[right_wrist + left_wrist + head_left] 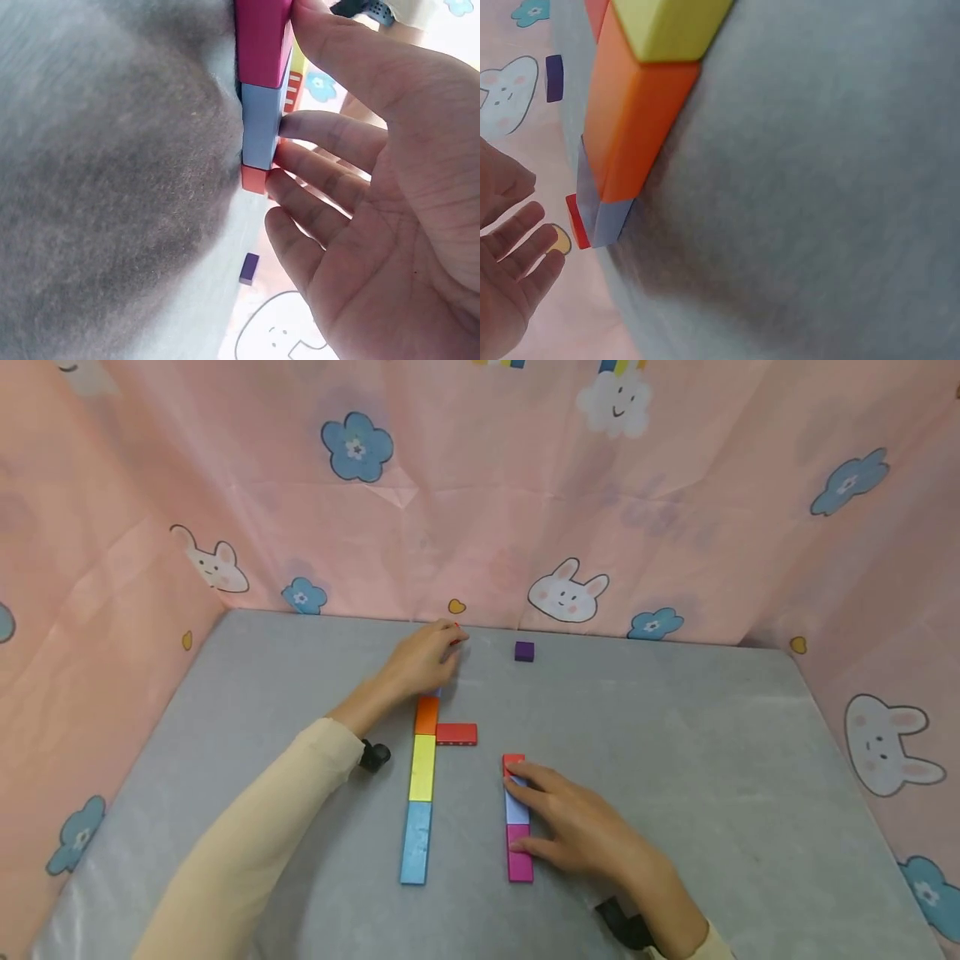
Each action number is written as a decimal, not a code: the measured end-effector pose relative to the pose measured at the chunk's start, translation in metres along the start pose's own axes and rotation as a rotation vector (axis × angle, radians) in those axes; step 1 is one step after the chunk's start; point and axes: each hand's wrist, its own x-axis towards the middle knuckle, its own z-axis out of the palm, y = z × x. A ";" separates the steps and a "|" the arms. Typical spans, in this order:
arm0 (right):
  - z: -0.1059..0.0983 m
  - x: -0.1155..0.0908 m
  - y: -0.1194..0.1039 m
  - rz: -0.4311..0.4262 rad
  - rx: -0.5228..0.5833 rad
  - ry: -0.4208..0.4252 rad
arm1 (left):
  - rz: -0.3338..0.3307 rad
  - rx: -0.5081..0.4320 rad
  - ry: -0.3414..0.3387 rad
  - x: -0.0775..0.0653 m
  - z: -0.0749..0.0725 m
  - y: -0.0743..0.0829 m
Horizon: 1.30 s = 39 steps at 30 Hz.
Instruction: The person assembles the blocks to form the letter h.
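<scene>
My left hand [425, 660] reaches over the far end of a row of flat blocks. The row runs from a light blue block [416, 843] through a yellow block [422, 768] and an orange block [427, 717] to a lavender block [615, 223], with a red block [577, 223] at its end. Loosely extended fingers [525, 259] show beside that end in the left wrist view. To the right, my right hand [581, 822] rests its fingertips along a shorter row: a red block [513, 760], a periwinkle block [516, 810] and a magenta block [521, 864].
Another red block [457, 734] lies crosswise against the left row, level with the orange one. A small purple block [524, 652] stands near the back edge of the grey table [712, 777]. A pink patterned curtain [465, 510] rises behind and at both sides.
</scene>
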 end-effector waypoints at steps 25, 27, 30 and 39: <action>0.000 -0.004 -0.001 0.008 0.019 -0.026 | -0.025 0.115 -0.214 0.020 -0.008 -0.008; 0.000 -0.004 -0.001 0.013 0.019 -0.026 | -0.029 0.136 -0.208 0.021 -0.009 -0.007; 0.000 -0.004 -0.001 0.019 0.020 -0.028 | -0.033 0.158 -0.203 0.022 -0.011 -0.006; -0.003 0.000 0.000 0.028 0.015 -0.047 | -0.020 0.202 -0.206 0.023 -0.015 -0.006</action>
